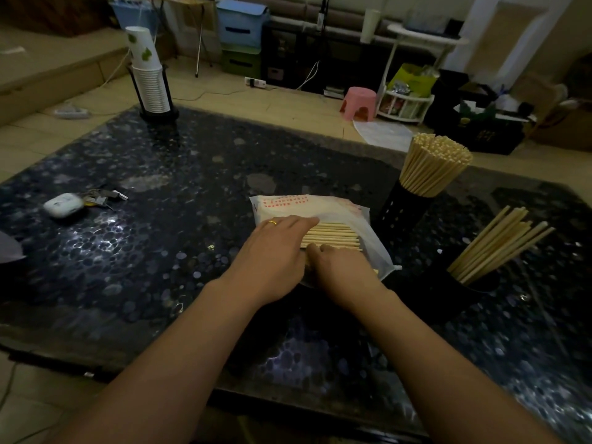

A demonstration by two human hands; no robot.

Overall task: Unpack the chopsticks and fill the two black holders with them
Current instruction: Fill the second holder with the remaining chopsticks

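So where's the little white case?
The white case sits far left on the dark table, touching some keys, well left of both hands.

Both bare forearms extended forward from the lower edge of the view and converged near centre. The left hand [275, 251] lay palm down, fingers straight and close together, pointing forward and to the right; a gold ring was worn on one finger. The right hand [341, 270] lay just beside it, touching at the thumb side, back of the hand uppermost. Its fingers were largely hidden; their curl could not be determined.
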